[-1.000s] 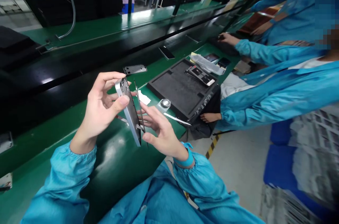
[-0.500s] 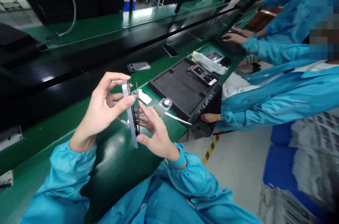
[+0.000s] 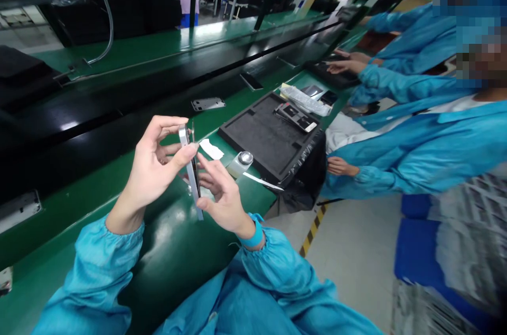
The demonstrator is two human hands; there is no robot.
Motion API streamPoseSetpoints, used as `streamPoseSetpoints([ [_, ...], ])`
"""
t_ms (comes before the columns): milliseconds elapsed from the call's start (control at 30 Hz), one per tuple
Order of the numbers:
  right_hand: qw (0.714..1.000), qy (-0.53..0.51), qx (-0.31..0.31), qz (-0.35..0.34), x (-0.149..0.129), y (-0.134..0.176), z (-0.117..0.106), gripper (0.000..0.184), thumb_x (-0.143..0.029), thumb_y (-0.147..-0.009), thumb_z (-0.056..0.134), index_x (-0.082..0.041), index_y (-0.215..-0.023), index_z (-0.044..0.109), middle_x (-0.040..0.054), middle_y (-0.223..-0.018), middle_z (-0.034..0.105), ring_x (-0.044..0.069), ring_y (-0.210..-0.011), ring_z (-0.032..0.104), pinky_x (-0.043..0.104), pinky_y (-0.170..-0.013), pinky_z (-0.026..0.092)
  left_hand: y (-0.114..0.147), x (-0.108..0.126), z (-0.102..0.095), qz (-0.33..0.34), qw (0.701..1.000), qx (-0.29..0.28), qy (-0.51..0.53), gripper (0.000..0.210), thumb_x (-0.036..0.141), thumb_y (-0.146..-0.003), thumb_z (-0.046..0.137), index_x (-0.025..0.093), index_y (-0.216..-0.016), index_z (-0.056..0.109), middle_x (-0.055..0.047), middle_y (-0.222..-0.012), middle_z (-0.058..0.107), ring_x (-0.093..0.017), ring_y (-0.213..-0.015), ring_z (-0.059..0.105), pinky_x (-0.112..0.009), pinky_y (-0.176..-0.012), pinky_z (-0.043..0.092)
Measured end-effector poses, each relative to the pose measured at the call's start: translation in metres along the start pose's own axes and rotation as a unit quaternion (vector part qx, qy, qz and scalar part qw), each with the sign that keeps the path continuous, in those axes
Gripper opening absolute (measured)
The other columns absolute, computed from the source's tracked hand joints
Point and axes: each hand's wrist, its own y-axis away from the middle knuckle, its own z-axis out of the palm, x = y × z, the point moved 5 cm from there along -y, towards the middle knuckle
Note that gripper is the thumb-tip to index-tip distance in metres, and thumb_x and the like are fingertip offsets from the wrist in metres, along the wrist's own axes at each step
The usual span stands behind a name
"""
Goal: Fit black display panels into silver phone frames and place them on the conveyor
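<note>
Both my hands hold a phone upright, edge-on to me, above the green bench [image 3: 166, 266]. My left hand [image 3: 148, 166] pinches the upper part of the phone's silver frame [image 3: 192, 179], with the thumb on the near edge. On its right side stands a thin dark panel [image 3: 193, 131], nearly flush with the frame. My right hand [image 3: 222, 195] has its thumb at the lower edge and its fingers behind the panel. The faces of the phone are hidden from this angle. Just beyond my right fingers lies a white piece of paper [image 3: 212, 148].
A small metal-topped bottle [image 3: 242, 160] stands beside a black foam tray [image 3: 257, 137] bearing phone parts [image 3: 296, 115]. A phone housing [image 3: 208, 103] and a dark phone [image 3: 251, 81] lie further back. To the right sits a co-worker in a blue sleeve [image 3: 396, 176].
The thin panel has come closer to the phone frame, narrowing the gap between them. My right hand has moved slightly left. The co-worker's near hand has drawn back from the tray.
</note>
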Motion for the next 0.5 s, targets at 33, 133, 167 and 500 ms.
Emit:
streamPoseSetpoints([
  [33,1.000,0.015,0.001,-0.020,0.000,-0.002,-0.001,0.099,-0.087,-0.084,0.070,-0.030,-0.163,0.054,0.0119,-0.127,0.055,0.028,-0.112,0.070,0.047,-0.098,0.067,0.001,0.000,0.002,0.003,1.000,-0.004,0.007,0.041,0.043,-0.088,0.089,0.025,-0.120,0.071,-0.007,-0.118,0.072,-0.016,-0.078,0.075,-0.022,-0.060,0.063],
  [133,0.993,0.075,-0.007,-0.094,-0.001,-0.007,-0.001,0.086,-0.079,-0.087,0.074,-0.026,-0.154,0.065,0.0139,-0.131,0.053,0.029,-0.115,0.067,0.051,-0.104,0.064,0.004,-0.005,0.010,0.005,0.999,0.008,0.037,0.046,0.047,-0.093,0.083,0.024,-0.130,0.069,-0.010,-0.129,0.073,-0.021,-0.095,0.080,-0.030,-0.080,0.069],
  [167,0.989,0.099,-0.015,-0.112,-0.003,-0.009,-0.001,0.081,-0.076,-0.090,0.074,-0.025,-0.153,0.066,0.0151,-0.135,0.052,0.030,-0.118,0.066,0.053,-0.106,0.062,0.004,-0.009,0.012,-0.003,0.998,0.023,0.055,0.049,0.052,-0.096,0.079,0.024,-0.135,0.067,-0.011,-0.130,0.074,-0.023,-0.100,0.081,-0.033,-0.085,0.069],
  [500,0.996,-0.035,0.048,0.074,-0.027,-0.035,-0.031,0.089,-0.091,-0.099,0.035,-0.014,-0.114,0.077,0.0008,-0.067,0.061,0.012,-0.050,0.050,0.025,-0.046,0.046,0.010,-0.028,0.044,-0.133,0.981,-0.057,0.130,0.072,0.082,-0.098,0.052,0.017,-0.108,0.080,-0.010,-0.087,0.083,-0.030,-0.081,0.082,-0.043,-0.077,0.070],
])
